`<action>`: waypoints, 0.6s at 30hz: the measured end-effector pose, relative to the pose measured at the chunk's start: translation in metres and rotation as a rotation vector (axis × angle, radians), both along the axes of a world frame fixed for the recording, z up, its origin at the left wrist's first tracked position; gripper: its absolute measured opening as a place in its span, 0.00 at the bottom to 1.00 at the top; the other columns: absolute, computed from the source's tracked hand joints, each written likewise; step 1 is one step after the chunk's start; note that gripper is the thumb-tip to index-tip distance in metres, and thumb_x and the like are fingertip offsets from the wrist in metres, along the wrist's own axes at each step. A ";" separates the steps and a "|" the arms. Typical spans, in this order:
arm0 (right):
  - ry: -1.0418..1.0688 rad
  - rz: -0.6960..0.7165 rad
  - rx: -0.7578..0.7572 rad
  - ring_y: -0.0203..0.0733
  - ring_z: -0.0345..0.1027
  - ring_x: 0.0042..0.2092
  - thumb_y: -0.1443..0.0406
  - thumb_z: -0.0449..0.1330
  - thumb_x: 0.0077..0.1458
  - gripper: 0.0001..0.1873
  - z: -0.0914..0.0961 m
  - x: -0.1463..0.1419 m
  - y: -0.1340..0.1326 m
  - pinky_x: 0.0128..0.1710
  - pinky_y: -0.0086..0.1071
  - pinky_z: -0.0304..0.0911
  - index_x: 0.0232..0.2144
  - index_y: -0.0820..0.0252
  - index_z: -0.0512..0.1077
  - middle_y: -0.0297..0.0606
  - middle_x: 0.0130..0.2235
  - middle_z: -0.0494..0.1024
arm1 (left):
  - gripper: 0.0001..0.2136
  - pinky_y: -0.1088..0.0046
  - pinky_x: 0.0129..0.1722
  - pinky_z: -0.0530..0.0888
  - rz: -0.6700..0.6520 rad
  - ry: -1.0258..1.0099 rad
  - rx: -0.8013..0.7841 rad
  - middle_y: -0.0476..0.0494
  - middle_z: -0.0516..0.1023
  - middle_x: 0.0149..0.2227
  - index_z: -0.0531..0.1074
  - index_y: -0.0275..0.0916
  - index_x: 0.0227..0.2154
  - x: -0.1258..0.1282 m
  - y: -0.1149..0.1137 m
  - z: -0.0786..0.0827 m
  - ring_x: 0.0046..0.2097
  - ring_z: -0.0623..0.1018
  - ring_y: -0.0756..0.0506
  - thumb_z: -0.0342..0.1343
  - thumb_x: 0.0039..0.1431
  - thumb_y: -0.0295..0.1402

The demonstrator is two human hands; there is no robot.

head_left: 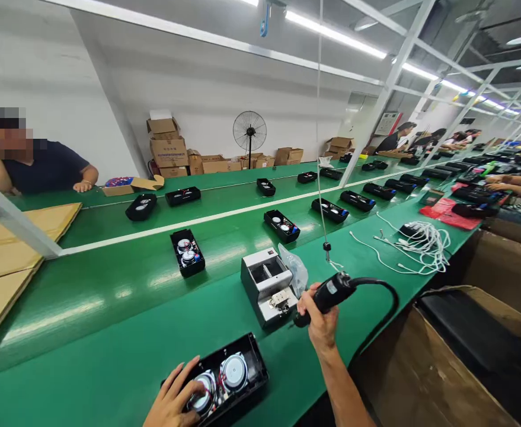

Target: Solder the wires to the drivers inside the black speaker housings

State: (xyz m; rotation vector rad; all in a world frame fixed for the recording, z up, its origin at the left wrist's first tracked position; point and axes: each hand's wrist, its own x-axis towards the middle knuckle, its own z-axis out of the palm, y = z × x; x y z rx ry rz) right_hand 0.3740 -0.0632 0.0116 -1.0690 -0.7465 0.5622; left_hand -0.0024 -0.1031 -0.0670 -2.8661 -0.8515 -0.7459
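Observation:
In the head view, a black speaker box [256, 369] without its cover lies on the green bench near me. It shows two round silver-backed drivers, with red and black wires between them. My left hand [175, 396] grips its left end, fingers spread over the far wall and one digit bent onto the left driver. My right hand [320, 317] is closed around a black electric screwdriver [331, 292], its tip pointing down and left. That tip is close to the front of a grey-and-black screw feeder [267, 279]; contact cannot be made out.
A clear plastic bag [296, 270] sits by the feeder. White cables [424, 246] are piled at right. Several more open speaker boxes [188, 252] stand along the green line. A thin hanging cord [320, 148] drops near the screwdriver. Co-workers [47, 166] sit across and farther right.

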 end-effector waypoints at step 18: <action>-0.129 0.401 0.098 0.36 0.63 0.20 0.59 0.72 0.62 0.16 0.033 -0.024 -0.036 0.18 0.31 0.61 0.48 0.50 0.70 0.24 0.24 0.70 | 0.13 0.50 0.77 0.32 0.128 0.018 -0.159 0.51 0.76 0.62 0.81 0.47 0.28 0.028 -0.027 0.026 0.75 0.56 0.32 0.76 0.48 0.46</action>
